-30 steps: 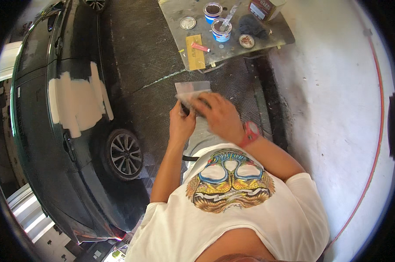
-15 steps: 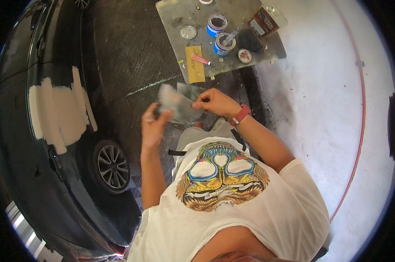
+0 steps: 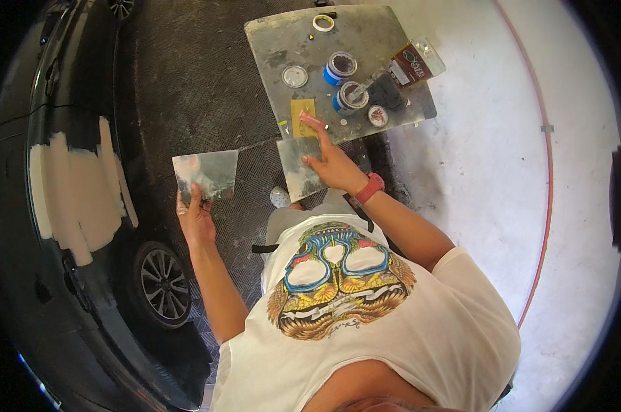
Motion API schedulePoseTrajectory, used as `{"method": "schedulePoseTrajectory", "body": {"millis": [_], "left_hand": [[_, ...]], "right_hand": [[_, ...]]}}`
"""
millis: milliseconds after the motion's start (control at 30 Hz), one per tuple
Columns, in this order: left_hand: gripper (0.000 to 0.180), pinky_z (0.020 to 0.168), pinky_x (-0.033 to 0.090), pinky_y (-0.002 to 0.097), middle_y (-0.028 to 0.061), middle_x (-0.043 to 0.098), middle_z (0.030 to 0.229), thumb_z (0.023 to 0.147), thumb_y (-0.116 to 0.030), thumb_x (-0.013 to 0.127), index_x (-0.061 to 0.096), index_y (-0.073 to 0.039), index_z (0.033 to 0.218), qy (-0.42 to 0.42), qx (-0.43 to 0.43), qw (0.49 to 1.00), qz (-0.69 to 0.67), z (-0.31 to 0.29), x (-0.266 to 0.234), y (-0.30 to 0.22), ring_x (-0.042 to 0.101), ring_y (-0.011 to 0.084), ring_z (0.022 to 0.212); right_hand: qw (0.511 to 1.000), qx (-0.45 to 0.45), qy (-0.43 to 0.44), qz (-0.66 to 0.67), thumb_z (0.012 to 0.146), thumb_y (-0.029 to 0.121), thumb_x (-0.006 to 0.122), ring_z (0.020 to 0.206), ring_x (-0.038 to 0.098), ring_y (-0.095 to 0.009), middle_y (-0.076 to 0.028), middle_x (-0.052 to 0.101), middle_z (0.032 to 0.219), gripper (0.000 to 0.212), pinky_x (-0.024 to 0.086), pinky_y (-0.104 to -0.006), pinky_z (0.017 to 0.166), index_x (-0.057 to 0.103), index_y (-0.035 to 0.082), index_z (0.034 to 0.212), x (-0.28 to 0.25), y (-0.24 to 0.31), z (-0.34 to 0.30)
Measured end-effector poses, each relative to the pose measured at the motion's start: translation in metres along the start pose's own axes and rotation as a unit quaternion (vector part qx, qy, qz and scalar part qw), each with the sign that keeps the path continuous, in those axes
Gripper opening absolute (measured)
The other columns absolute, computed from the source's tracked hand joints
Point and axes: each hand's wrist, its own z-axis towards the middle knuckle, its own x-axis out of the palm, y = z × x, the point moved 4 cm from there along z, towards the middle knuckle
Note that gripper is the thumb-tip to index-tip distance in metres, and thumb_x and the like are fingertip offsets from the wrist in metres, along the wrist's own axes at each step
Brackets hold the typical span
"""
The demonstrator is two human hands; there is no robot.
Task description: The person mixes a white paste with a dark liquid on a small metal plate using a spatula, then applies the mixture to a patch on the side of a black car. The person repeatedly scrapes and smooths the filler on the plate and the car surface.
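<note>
One smeared plate (image 3: 216, 172) clamped in left hand (image 3: 196, 220) at lower edge, near car (image 3: 22, 302); second plate (image 3: 295, 172) clamped in right hand (image 3: 338, 165) at right side, by table (image 3: 276, 44). Both likely light, springy, slick-faced; edges safest hold.

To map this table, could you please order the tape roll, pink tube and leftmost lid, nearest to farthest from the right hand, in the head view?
1. Pink tube, near side of the table
2. Leftmost lid, left side
3. Tape roll, far side
</note>
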Motion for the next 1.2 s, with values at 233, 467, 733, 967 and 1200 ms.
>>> {"method": "schedulePoseTrajectory", "body": {"millis": [233, 467, 733, 967, 1200], "left_hand": [[0.048, 0.104, 0.050, 0.0410, 0.0103, 0.061, 0.134, 0.102, -0.032, 0.063, 0.054, -0.001, 0.137, 0.021, -0.089, 0.987, -0.133, -0.010, 0.058, 0.039, 0.059, 0.0238, 0.124], [0.042, 0.098, 0.054, 0.0396, 0.0097, 0.067, 0.126, 0.101, -0.027, 0.064, 0.058, -0.002, 0.135, -0.065, -0.029, 0.991, -0.115, -0.010, 0.115, 0.076, 0.065, 0.0215, 0.116], [0.054, 0.109, 0.044, 0.0448, 0.0068, 0.061, 0.138, 0.099, -0.032, 0.067, 0.052, -0.004, 0.142, 0.043, -0.169, 0.982, -0.067, -0.057, 0.228, 0.145, 0.057, 0.0226, 0.129], [0.042, 0.102, 0.051, 0.0401, 0.0090, 0.066, 0.128, 0.099, -0.024, 0.067, 0.059, -0.003, 0.133, -0.100, -0.177, 0.974, -0.096, -0.065, 0.260, 0.201, 0.064, 0.0237, 0.117], [0.046, 0.106, 0.049, 0.0417, 0.0117, 0.061, 0.136, 0.101, -0.029, 0.062, 0.055, 0.000, 0.137, -0.128, -0.167, 0.966, -0.148, -0.044, 0.242, 0.234, 0.061, 0.0251, 0.123]], "right_hand": [[0.992, -0.041, 0.110, 0.054, 0.087, 0.000, 0.064, 0.113, 0.066, -0.036, -0.018, 0.060, 0.133, 0.053, 0.053, -0.0429, 0.097, 0.046, 0.005, 0.136, -0.009, 0.052, 0.033], [0.878, -0.189, 0.264, -0.351, 0.086, 0.005, 0.066, 0.106, 0.066, -0.039, -0.023, 0.060, 0.124, 0.052, 0.060, -0.0449, 0.078, 0.048, 0.008, 0.135, -0.054, -0.005, 0.044], [0.835, 0.235, 0.122, 0.482, 0.098, 0.024, 0.068, 0.093, 0.070, -0.019, -0.009, 0.067, 0.103, 0.055, 0.058, -0.0338, 0.065, 0.041, 0.002, 0.140, -0.107, -0.084, 0.104], [0.869, 0.369, -0.058, 0.325, 0.093, 0.038, 0.074, 0.067, 0.064, -0.015, -0.010, 0.066, 0.088, 0.049, 0.051, -0.0313, 0.049, 0.057, 0.000, 0.118, -0.164, -0.248, 0.089], [0.935, 0.240, -0.015, 0.260, 0.097, 0.027, 0.071, 0.087, 0.066, -0.017, -0.006, 0.069, 0.106, 0.034, 0.055, -0.0284, 0.069, 0.068, 0.003, 0.121, -0.243, -0.311, 0.186]]}}
